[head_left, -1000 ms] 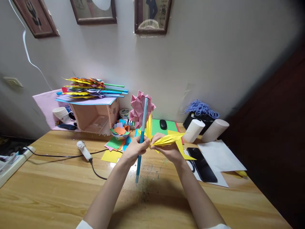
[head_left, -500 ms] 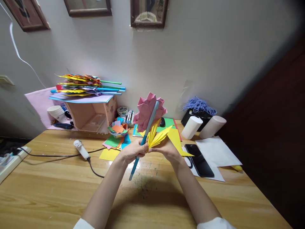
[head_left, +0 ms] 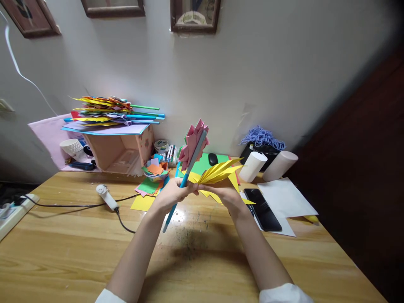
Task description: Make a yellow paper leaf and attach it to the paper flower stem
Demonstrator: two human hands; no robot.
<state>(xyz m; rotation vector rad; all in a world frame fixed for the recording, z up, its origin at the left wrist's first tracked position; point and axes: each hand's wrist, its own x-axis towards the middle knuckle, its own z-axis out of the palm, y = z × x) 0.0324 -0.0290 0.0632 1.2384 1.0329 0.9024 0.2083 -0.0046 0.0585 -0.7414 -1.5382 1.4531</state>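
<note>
A pink folded paper flower point(head_left: 191, 145) tops a blue stem point(head_left: 171, 216), which leans up and to the right. My left hand point(head_left: 175, 194) is closed round the stem below the flower. Pleated yellow paper leaves point(head_left: 217, 173) fan out to the right from beside the stem, their narrow base at my left fingertips. My right hand point(head_left: 225, 195) lies under the leaves, its fingers reaching to that base and meeting my left fingers. How firmly the right fingers pinch the base is hidden.
Behind stands a pink box point(head_left: 120, 153) bearing stacked paper flowers point(head_left: 104, 110). A glue gun point(head_left: 106, 197) lies left with its cable. Coloured scraps point(head_left: 154, 170) fill a bowl. Right are a phone point(head_left: 262, 210), white rolls point(head_left: 252, 166), white sheets point(head_left: 288, 198) and blue yarn point(head_left: 263, 138).
The flower has turned more edge-on. The yellow leaves have swung down to the right, away from the stem, and my hands have shifted slightly.
</note>
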